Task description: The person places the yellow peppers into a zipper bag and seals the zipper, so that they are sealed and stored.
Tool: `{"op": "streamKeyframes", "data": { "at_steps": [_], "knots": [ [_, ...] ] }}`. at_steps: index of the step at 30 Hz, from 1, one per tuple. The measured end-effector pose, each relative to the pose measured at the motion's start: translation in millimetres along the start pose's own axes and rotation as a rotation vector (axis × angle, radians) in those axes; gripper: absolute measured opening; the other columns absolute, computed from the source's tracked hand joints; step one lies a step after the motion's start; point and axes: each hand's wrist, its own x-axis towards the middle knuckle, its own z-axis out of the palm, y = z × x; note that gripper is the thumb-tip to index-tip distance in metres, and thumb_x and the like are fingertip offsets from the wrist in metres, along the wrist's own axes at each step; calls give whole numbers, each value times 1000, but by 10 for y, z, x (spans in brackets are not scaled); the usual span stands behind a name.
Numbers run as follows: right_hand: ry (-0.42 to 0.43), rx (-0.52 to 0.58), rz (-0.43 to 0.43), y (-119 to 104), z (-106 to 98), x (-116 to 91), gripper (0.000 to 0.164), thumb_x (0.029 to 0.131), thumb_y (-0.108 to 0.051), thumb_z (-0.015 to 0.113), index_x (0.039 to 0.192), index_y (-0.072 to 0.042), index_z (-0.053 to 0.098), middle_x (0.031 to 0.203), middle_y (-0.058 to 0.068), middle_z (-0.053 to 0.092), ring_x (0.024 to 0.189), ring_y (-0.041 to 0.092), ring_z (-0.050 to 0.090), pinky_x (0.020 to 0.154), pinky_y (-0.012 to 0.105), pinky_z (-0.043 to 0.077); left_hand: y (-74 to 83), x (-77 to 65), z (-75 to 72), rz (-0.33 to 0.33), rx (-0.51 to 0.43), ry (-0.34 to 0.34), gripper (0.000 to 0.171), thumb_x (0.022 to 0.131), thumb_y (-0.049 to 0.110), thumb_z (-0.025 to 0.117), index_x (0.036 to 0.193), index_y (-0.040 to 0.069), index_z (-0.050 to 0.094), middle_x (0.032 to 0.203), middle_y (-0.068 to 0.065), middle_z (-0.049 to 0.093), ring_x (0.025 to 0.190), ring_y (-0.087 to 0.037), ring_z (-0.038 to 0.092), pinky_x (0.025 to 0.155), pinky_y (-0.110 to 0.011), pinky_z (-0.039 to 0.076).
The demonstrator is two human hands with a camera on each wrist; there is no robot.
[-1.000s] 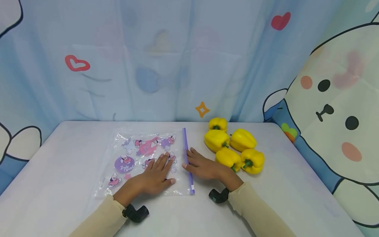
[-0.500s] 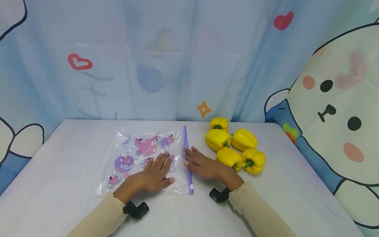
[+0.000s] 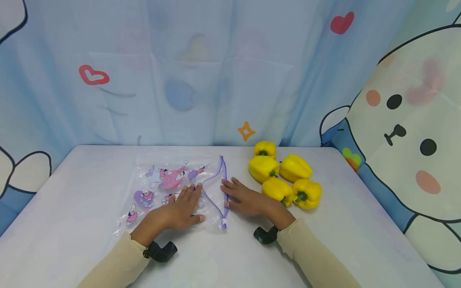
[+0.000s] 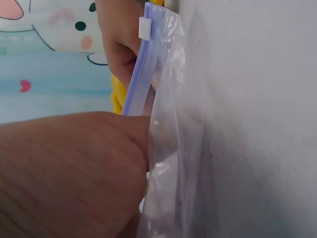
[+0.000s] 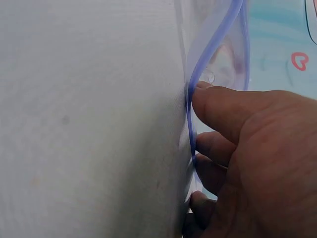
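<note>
A clear slider zip bag (image 3: 173,178) with pink and purple cartoon prints lies on the table. Its purple-edged mouth faces right and gapes, the upper lip bowed back to the left. My left hand (image 3: 180,212) rests on the bag's upper layer with fingers extended. On the lower lip, my right hand (image 3: 245,200) presses with its fingertips; the right wrist view shows the thumb (image 5: 218,106) right at the purple strip. The white slider (image 4: 144,28) sits at the near end of the zip. Several yellow bell peppers (image 3: 263,168) are grouped just beyond my right hand.
A white-covered table (image 3: 342,240) carries everything. Behind it hangs a blue curtain (image 3: 201,100) with hearts and a large cartoon animal on the right. Each wrist wears a black camera mount, such as the left one (image 3: 161,252).
My left hand has slid slightly left, drawing the upper layer with it, and the bag's mouth has parted. My right hand has stayed nearly in place at the lower lip.
</note>
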Motion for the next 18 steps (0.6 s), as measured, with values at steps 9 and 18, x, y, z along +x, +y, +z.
{"op": "streamKeyframes", "data": {
  "at_steps": [9,18],
  "knots": [
    [9,7,-15,-16,-25,-16,66,98,-42,52,155,-21,26,161,-7,12,148,21,0,115,47,14,65,-4,-25,-20,19,43,76,95,36,59,157,24,18,158,-23,14,143,-45,10,106,-69,16],
    [7,16,-48,-23,-21,-18,65,99,-39,51,155,-17,26,162,-3,12,148,25,0,115,49,13,51,27,12,-18,12,56,72,99,55,34,152,6,31,161,-17,9,144,-43,6,107,-69,12]
  ]
}}
